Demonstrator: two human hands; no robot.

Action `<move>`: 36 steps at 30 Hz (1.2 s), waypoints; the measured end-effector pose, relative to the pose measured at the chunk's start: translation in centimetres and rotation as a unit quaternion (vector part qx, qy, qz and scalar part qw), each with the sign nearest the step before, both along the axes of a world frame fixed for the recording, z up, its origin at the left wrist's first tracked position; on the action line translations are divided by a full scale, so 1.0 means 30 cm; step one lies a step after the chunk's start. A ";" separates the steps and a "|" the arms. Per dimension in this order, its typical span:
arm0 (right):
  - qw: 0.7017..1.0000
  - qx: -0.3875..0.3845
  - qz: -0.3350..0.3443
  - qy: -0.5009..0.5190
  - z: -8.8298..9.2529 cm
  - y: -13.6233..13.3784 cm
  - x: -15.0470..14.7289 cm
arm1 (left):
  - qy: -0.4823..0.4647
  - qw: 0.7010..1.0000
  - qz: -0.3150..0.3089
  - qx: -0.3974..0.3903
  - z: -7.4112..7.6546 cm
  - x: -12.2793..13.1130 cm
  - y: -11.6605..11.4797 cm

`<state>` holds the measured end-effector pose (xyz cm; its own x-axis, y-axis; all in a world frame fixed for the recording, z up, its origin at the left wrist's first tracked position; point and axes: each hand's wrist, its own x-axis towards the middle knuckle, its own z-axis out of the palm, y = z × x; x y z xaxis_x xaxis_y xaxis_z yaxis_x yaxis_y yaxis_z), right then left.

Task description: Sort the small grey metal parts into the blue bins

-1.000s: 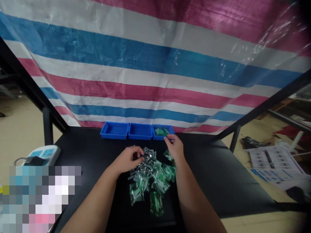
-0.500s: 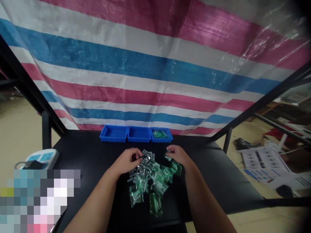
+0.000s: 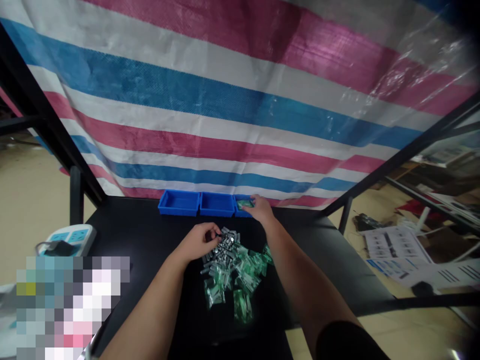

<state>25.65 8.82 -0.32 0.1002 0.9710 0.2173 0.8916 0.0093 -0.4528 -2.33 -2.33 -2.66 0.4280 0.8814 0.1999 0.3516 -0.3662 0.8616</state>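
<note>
On the black table, a pile of small grey metal parts (image 3: pixel 227 246) lies in front of me, with several green-tinted clear packets (image 3: pixel 250 267) on its right and near sides. My left hand (image 3: pixel 205 240) is at the pile's upper left edge, fingers curled together; what they pinch, if anything, is too small to name. My right hand (image 3: pixel 259 207) reaches over the right blue bin (image 3: pixel 242 213), its fingers at the green packets (image 3: pixel 245 204) inside; whether it still grips one is unclear.
Two more blue bins, the left (image 3: pixel 179 212) and the middle (image 3: pixel 216 213), stand in the same row before a striped sheet (image 3: pixel 225 105). A white power strip (image 3: pixel 71 240) lies at the left. Black frame bars rise at both sides.
My right hand has moved forward and left from the right side of the pile to the right bin. My left hand has stayed by the metal parts. The view has shifted slightly.
</note>
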 end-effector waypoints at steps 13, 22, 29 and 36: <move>0.945 -0.296 0.133 0.035 -0.067 -0.382 0.344 | 0.015 1.000 -0.007 0.004 -0.006 0.006 0.004; 0.991 -0.045 0.083 0.096 0.057 -0.163 0.237 | 0.005 1.000 -0.005 -0.004 0.001 0.005 0.003; 0.980 0.018 0.071 -0.186 0.063 -0.002 0.061 | -0.001 1.000 0.000 -0.009 -0.005 0.002 0.001; 0.974 -0.043 0.083 -0.206 0.071 -0.049 0.048 | 0.005 1.000 0.004 -0.007 0.002 0.000 0.000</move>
